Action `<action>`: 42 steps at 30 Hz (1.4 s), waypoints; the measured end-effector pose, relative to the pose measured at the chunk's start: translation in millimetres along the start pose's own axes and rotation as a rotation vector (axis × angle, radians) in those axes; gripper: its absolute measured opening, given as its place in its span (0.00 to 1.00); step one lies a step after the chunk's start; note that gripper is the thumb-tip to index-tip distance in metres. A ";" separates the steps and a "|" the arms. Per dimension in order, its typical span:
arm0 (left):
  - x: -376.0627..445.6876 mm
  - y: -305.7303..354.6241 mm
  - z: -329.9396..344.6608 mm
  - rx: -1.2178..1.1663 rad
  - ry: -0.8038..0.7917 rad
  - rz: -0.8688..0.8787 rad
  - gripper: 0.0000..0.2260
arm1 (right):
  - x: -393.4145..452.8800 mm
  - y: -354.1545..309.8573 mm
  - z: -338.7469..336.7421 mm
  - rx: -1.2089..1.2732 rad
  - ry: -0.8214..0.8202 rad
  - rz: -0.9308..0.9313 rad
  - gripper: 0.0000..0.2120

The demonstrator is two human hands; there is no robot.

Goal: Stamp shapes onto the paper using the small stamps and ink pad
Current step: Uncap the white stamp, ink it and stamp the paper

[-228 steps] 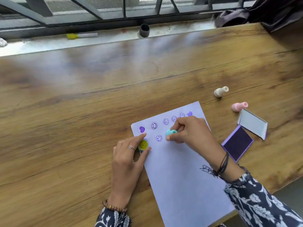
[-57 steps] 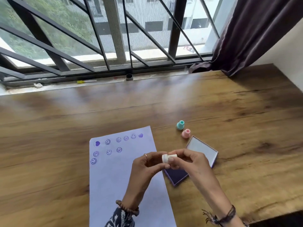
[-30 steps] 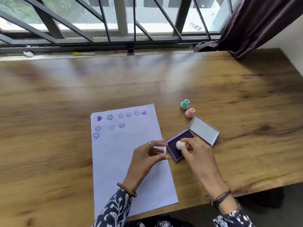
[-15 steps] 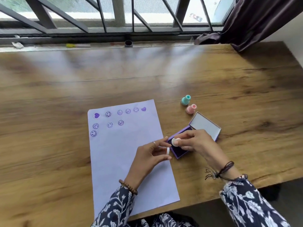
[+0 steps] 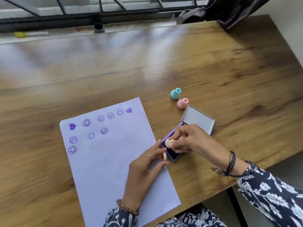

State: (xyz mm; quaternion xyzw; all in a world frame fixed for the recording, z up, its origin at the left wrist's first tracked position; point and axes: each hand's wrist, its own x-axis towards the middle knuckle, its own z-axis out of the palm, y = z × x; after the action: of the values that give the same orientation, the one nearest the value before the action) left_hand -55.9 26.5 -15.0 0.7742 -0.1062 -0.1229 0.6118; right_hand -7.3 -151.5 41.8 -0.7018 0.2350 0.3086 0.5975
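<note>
A white sheet of paper (image 5: 114,161) lies on the wooden table (image 5: 65,79) with purple smiley and heart prints along its top. To its right sits the open purple ink pad (image 5: 173,155), lid (image 5: 199,117) tilted back. My right hand (image 5: 188,141) grips a cream stamp (image 5: 168,143) over the pad's near-left corner. My left hand (image 5: 147,166) rests on the paper's right edge and pinches the stamp's small white cap (image 5: 163,156), orange inside. A teal stamp (image 5: 175,93) and a pink stamp (image 5: 182,103) stand beyond the pad.
A window sill runs along the table's far edge with a dark round cap (image 5: 98,28) and a yellow-tipped marker (image 5: 31,34) on it. A dark curtain (image 5: 221,12) hangs at the back right. The table's front edge is just below my right wrist.
Over the last second my right hand has kept the cream stamp at the ink pad, while my left hand stays beside it holding the cap. The view has tilted down slightly.
</note>
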 end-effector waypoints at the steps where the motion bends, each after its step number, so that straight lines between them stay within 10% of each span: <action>1: -0.2 0.0 0.1 0.004 -0.002 0.004 0.18 | -0.3 0.6 0.1 -0.007 0.002 -0.006 0.09; 16: 2.3 1.3 0.9 -0.054 -0.002 0.012 0.17 | -9.8 -1.0 3.7 -0.128 0.063 -0.083 0.06; 25: 0.8 14.3 -33.9 -0.268 0.111 -0.085 0.16 | -43.6 -24.2 38.8 -0.737 0.413 -0.260 0.06; 31: -7.3 -0.1 -123.8 0.034 0.315 0.070 0.17 | -41.4 -48.0 92.7 -0.070 0.266 -0.269 0.08; 42: 7.7 -42.1 -189.2 0.233 0.133 0.132 0.16 | 2.9 -62.8 142.1 0.074 0.305 -0.149 0.04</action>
State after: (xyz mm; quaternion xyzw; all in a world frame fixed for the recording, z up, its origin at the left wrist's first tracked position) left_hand 12.6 208.1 -14.5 0.8378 -0.1298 -0.0178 0.5301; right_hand 17.0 -0.5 69.7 -0.7335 0.2816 0.1446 0.6015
